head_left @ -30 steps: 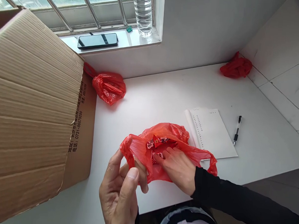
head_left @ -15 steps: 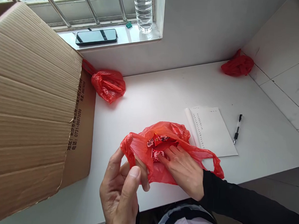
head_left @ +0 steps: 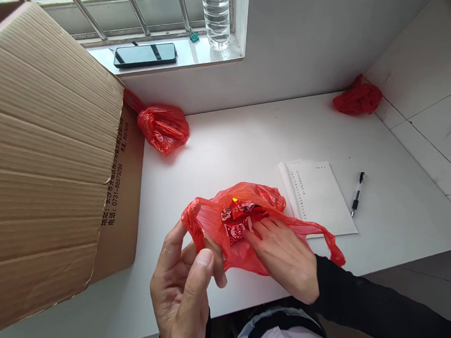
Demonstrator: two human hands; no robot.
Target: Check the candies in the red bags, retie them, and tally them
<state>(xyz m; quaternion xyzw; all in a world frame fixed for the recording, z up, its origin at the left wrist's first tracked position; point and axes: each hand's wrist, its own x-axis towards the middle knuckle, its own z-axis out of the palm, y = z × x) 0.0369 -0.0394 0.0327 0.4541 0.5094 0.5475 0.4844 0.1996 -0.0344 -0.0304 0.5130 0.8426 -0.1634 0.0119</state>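
Note:
A thin red plastic bag [head_left: 247, 193] lies open near the table's front edge, with several small red wrapped packets [head_left: 236, 231] inside it. My left hand [head_left: 189, 283] has its fingers hooked through one bag handle and holds the bag's left side up. My right hand [head_left: 281, 250] reaches into the bag's mouth, its fingertips beside the packets and partly hidden by the bag. Whether those fingertips grip a packet cannot be made out. The other bag handle [head_left: 325, 237] lies over my right wrist area.
A large cardboard box [head_left: 44, 169] stands at the left. Tied red bags [head_left: 163, 130] [head_left: 357, 98] sit at the back of the white table [head_left: 230, 149]. A notebook [head_left: 322, 199] and pen [head_left: 358, 193] lie right; a phone [head_left: 145, 55] and bottle [head_left: 216, 17] rest on the sill.
My right hand has shifted slightly right and back toward me, showing more of the packets. The front packet has turned a little. My left hand has barely moved.

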